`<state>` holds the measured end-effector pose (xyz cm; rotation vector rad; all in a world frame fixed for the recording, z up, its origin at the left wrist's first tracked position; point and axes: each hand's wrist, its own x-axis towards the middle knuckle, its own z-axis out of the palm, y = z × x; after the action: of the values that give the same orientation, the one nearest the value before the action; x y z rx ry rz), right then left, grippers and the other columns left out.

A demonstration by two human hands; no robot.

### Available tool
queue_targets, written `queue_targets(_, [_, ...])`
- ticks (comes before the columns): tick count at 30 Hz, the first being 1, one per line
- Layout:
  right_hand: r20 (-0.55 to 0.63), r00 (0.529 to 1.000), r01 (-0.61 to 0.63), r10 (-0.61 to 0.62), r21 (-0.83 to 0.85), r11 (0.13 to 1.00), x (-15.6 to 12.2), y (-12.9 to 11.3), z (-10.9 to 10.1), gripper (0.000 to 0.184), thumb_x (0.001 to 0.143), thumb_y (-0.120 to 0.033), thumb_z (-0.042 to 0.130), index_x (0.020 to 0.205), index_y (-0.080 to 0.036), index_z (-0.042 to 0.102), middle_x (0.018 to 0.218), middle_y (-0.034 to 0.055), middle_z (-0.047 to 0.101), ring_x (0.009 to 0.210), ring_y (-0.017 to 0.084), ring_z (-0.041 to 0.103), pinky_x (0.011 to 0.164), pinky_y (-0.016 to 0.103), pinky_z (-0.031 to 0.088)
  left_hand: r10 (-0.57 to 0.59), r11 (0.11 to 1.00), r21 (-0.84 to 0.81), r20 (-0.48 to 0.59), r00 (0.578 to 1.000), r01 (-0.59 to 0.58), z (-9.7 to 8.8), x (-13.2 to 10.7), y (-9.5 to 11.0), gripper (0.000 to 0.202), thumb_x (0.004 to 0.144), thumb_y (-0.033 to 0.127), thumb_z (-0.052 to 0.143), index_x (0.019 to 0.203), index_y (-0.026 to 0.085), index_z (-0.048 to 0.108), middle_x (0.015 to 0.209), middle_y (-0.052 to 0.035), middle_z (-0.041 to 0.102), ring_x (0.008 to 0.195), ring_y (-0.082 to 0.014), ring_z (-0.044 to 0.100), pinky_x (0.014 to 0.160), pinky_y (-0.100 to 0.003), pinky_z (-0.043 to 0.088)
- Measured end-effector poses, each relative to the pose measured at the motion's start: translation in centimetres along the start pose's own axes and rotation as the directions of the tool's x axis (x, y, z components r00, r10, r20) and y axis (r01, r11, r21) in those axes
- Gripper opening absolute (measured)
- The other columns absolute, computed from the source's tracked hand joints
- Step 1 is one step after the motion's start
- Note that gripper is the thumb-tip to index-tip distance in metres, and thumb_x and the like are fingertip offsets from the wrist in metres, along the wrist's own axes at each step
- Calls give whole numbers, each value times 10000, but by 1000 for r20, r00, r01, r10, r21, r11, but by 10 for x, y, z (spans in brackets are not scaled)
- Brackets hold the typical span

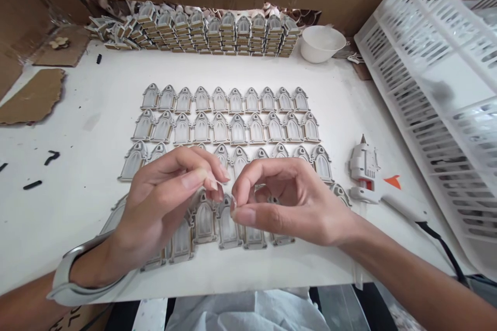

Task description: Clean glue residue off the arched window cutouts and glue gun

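My left hand (pixel 165 194) is raised over the table, thumb and forefinger pinched on a tiny whitish sliver too small to name. Opposite it, a short gap away, my right hand (pixel 297 204) also pinches, with a small pale bit showing at its fingertips; its kind is unclear. Below both hands lie rows of small grey arched window-shaped pieces (pixel 238 129) with tan edges. The nearer rows are less even, and my hands and wrists cover part of them.
Stacked arched pieces (pixel 228 36) line the back, beside a white bowl (pixel 322 45). At right lie a white glue gun (pixel 363 170) with its cord and an orange scrap (pixel 393 181), near a white slatted basket (pixel 435 72). Cardboard (pixel 33 97) and black bits (pixel 32 185) lie left.
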<state>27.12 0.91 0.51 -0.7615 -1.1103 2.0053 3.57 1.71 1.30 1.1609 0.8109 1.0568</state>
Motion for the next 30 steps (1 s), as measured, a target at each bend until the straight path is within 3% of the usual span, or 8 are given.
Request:
queue_targets(17, [-14,1000,-1,1,-34,999,1,1,2,274,802,-223,1096,930,-197,855,813,-12,760,651,114,577,520,241,408,-39,998,-39,-15,999,39,-1,1,2,200,1046,321,850,857,265,881,923,-20,805,722,-149,723,672,-286,640])
queue_targets(22, [-73,991,104,-109,-72,992,0,2,2,326,789,-172,1106,991,-227,856,863,-31,751,651,105,583,546,245,448,-35,999,1,-23,999,35,-1,1,-1,209,1057,355,839,868,278,883,895,-16,837,731,-166,739,675,-299,650])
queue_targets(26, [-159,940,250,-303,-286,925,1,3,3,376,790,-198,1124,1101,-269,923,987,-19,789,683,95,629,575,244,520,-30,996,86,-8,1000,30,-4,-6,-7,169,1102,363,821,973,322,922,941,-12,869,851,-197,797,778,-314,678])
queue_targets(30, [-180,813,393,-553,-531,751,2,7,9,252,855,-234,1098,1070,-290,981,919,10,848,706,125,672,563,270,542,-32,980,197,-6,999,33,-7,-13,-12,154,1140,374,791,1039,358,905,979,6,863,891,-184,784,805,-300,645])
